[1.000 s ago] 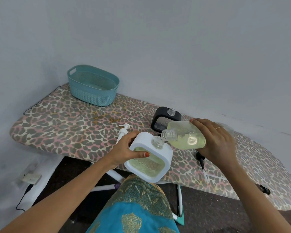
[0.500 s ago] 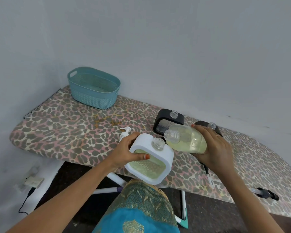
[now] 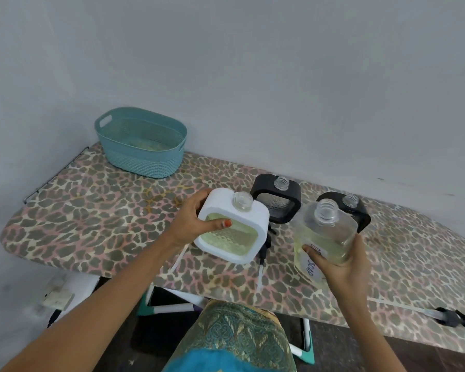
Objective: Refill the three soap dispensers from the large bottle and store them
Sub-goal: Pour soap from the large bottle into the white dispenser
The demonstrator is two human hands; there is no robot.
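My left hand (image 3: 192, 224) grips the white square soap dispenser (image 3: 232, 226) above the ironing board; its neck is uncapped and pale green liquid fills its window. My right hand (image 3: 344, 264) holds the large clear bottle (image 3: 324, 232) upright, uncapped, partly full of yellowish soap, with a label reading SOAP. Two black dispensers stand behind with open necks: one (image 3: 277, 200) at the centre, another (image 3: 356, 208) partly hidden by the large bottle. Pump parts (image 3: 263, 253) lie on the board under the white dispenser.
A teal plastic basket (image 3: 141, 143) stands at the board's far left against the wall. The leopard-print ironing board (image 3: 91, 210) runs left to right. A black pump with a tube (image 3: 451, 316) lies near the right front edge. My knee in patterned cloth (image 3: 234, 342) is below.
The large bottle has swung from tipped at the white dispenser's neck to upright and moved right, away from it. The white dispenser has been lifted a little.
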